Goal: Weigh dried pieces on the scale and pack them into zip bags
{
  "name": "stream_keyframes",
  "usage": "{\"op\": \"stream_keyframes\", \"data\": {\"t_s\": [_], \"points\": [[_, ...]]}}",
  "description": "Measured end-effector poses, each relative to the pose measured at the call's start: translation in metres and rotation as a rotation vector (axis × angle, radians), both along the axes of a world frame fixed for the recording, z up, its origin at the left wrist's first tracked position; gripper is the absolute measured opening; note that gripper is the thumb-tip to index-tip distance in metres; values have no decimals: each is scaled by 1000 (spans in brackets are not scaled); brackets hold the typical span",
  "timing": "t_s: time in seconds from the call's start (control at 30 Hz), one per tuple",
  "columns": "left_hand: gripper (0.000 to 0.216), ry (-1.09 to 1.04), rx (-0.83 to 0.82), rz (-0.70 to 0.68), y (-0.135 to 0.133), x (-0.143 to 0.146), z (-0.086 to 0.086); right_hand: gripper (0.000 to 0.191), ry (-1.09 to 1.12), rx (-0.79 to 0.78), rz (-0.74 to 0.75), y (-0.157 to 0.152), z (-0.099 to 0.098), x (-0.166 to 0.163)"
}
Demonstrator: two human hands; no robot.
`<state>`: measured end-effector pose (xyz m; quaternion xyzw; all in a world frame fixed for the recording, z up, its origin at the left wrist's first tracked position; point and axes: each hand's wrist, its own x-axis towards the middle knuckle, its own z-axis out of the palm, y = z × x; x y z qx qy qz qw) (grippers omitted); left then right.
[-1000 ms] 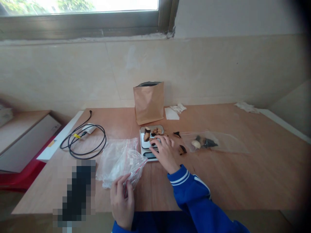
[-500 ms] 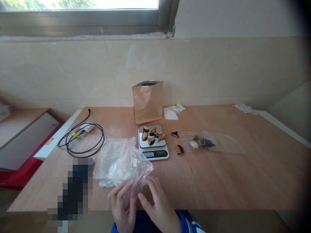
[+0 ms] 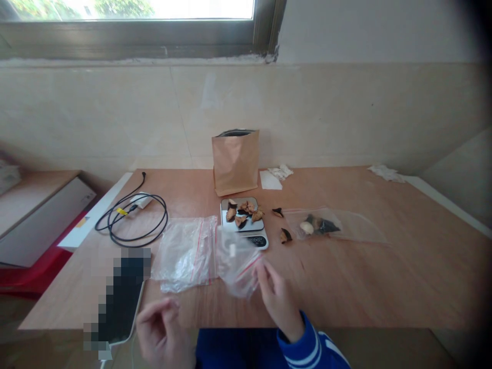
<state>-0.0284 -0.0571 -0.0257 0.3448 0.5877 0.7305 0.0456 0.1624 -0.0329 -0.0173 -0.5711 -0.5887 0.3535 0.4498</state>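
My right hand (image 3: 277,294) pinches the red-striped edge of a clear zip-lock bag (image 3: 239,264), which is blurred and covers part of a kitchen scale (image 3: 263,241). Dried brown pieces with dark skins (image 3: 248,209) lie on the scale's plate. My left hand (image 3: 163,328) is curled closed near the table's front edge, away from the bag, with nothing visible in its fingers. Beyond it lies a stack of clear zip-lock bags (image 3: 180,256) with red seal lines.
Behind the scale stands an open brown paper pouch (image 3: 236,164). Loose dried pieces (image 3: 285,236) and a filled clear bag (image 3: 321,225) lie to the right. At left are a coiled black cable (image 3: 111,233) and a partly pixelated phone (image 3: 123,297).
My hands have come apart. The right moved right with one bag, lifting it off the stack across the scale's front; the left let go of the bag and drew back left.
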Motion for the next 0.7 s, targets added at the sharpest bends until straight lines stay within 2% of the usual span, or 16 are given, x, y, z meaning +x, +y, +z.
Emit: {"op": "stream_keyframes", "data": {"t_s": [0.07, 0.13, 0.2, 0.3, 0.33, 0.4, 0.47, 0.53, 0.7], "points": [[11, -48, 45, 0, 3, -8, 11, 41, 91, -63, -39, -1, 0, 15], [10, -21, 4, -100, 2, -12, 20, 41, 114, -95, 16, -6, 6, 23], [7, 72, -42, -276, -2, -11, 25, 38, 60, -61, 118, -12, 17, 21], [25, 294, -81, -615, -10, -1, 27, 34, -62, 45, 271, -21, 33, 7], [31, 354, -93, -696, -12, 4, 27, 32, -89, 67, 328, -23, 37, 1], [32, 413, -111, -759, -14, 12, 26, 31, -112, 90, 427, -25, 42, -11], [24, 414, -102, -761, -15, 17, 23, 32, -122, 98, 482, -25, 44, -19], [18, 386, -86, -722, -15, 18, 19, 34, -127, 88, 452, -23, 41, -21], [11, 236, -154, -315, -9, 11, 11, 45, 9, -118, 113, -13, 25, -8]]}}
